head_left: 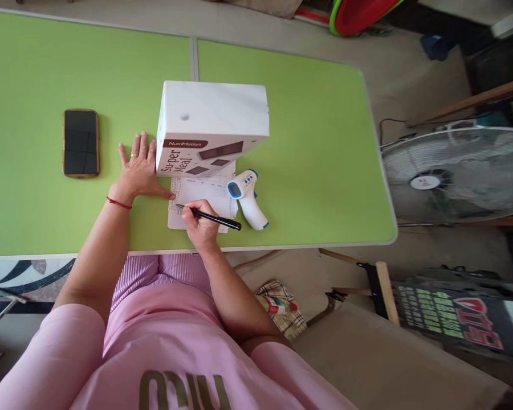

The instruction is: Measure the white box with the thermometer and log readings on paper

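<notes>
Right hand [202, 230]: nearest the table [320, 165]'s near edge, fingers pinched round the pen [217, 218].
Pen axis: I read it slanting gently along that edge, tip leftward over the paper [202, 195]; contact I can't tell.
Left hand [140, 172]: spread flat, thumb at the paper's left side.
Box [216, 111]: beyond, toward the far edge.

The box [214, 122] hides part of my papers [205, 192], too finely marked to read; the right edge cuts the fan [457, 176].
</notes>
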A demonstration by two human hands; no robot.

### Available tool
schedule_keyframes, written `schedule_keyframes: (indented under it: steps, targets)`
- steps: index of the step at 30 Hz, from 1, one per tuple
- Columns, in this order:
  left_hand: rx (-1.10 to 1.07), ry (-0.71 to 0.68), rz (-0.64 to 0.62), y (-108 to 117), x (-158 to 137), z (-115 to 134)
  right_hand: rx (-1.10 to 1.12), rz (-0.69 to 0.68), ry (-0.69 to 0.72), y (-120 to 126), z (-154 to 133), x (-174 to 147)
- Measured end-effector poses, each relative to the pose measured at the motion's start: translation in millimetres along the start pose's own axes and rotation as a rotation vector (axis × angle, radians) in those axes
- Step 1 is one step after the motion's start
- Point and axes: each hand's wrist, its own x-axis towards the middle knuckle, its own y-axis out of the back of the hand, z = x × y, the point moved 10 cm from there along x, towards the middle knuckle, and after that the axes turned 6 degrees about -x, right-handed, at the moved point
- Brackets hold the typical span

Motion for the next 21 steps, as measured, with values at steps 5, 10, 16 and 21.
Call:
schedule_keyframes:
  steps: [5,10,16,21]
  targets:
    - [-0.023,0.008,0.000,0.3,-0.6,-0.2,-0.018,-0.021,-0.030,-1.9,3.0,0.1]
    - [-0.066,-0.025,0.033,2.0,-0.5,0.4,-0.041,-0.044,-0.052,-2.3,3.6,-0.1]
    - [-0.083,-0.025,0.045,3.8,0.5,0.1,-0.072,-0.068,-0.064,-5.6,6.2,2.1]
    - [-0.092,-0.019,0.043,2.9,0.5,-1.3,-0.043,-0.049,-0.025,-1.4,0.9,-0.2]
